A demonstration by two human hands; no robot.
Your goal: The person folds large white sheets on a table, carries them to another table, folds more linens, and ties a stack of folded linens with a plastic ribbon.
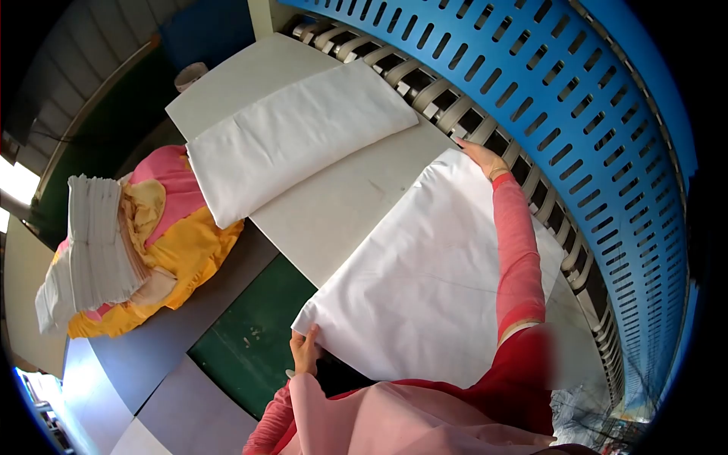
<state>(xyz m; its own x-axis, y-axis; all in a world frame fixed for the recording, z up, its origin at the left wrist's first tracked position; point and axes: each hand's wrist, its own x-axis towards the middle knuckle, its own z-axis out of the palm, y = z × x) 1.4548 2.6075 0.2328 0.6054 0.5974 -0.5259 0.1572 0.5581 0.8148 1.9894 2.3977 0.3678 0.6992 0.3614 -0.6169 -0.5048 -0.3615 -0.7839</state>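
Observation:
A folded white cloth is spread at an angle over the pale table in front of me. My left hand pinches its near left corner, thumb on top. At the cloth's far edge, beside the machine's belts, my right hand grips the other corner; some of its fingers are hidden. The cloth is slightly wrinkled between both hands. Farther back on the table lies a second folded white cloth, flat and apart from my hands.
A blue slotted guard curves along the right, above a row of pale belts. To the left, a stack of folded white cloths rests against pink and yellow fabric. A green panel lies near my left arm.

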